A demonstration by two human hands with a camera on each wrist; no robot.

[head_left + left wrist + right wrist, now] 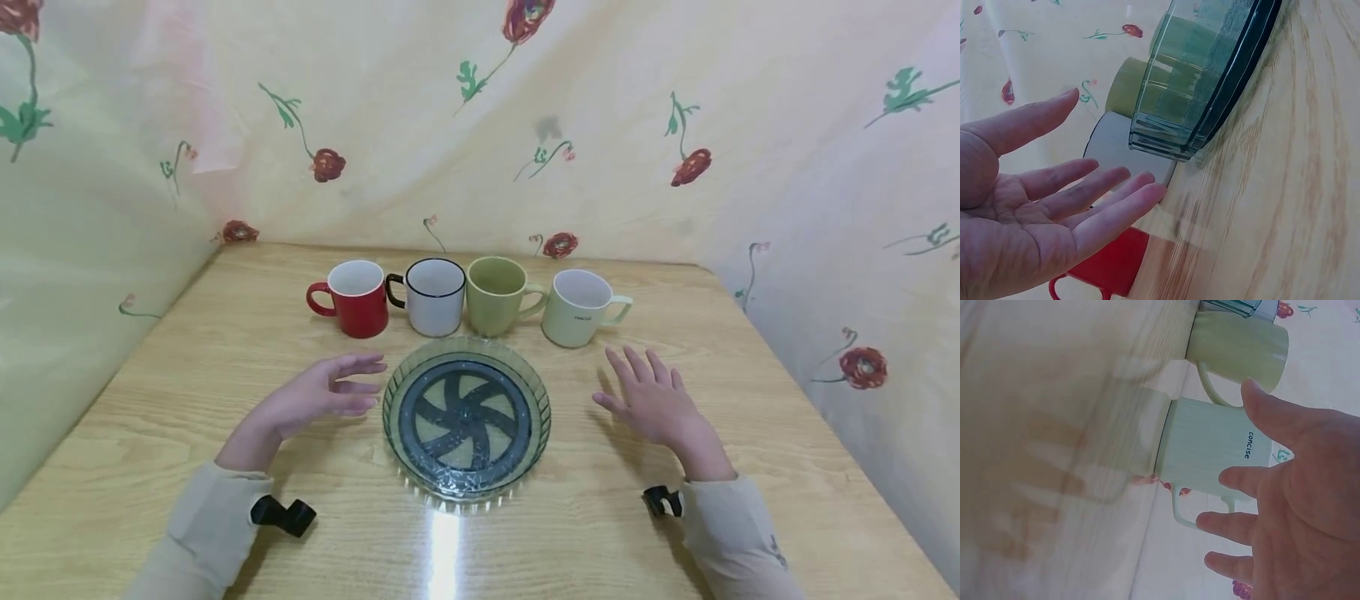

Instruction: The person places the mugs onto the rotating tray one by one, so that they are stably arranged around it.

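A round greenish glass dish with a ribbed wall and a dark swirl base sits mid-table. My left hand hovers just left of it, fingers extended and holding nothing. In the left wrist view the palm and spread fingers of that hand face the dish without visible contact. To the right of the dish, my right hand is spread and holds nothing. Nearest to it stands a pale mint mug, which bears the word "concise" in the right wrist view.
Behind the dish, a red mug, a white mug with a black rim and an olive-green mug stand in a row with the mint one. A flowered cloth hangs behind the wooden table.
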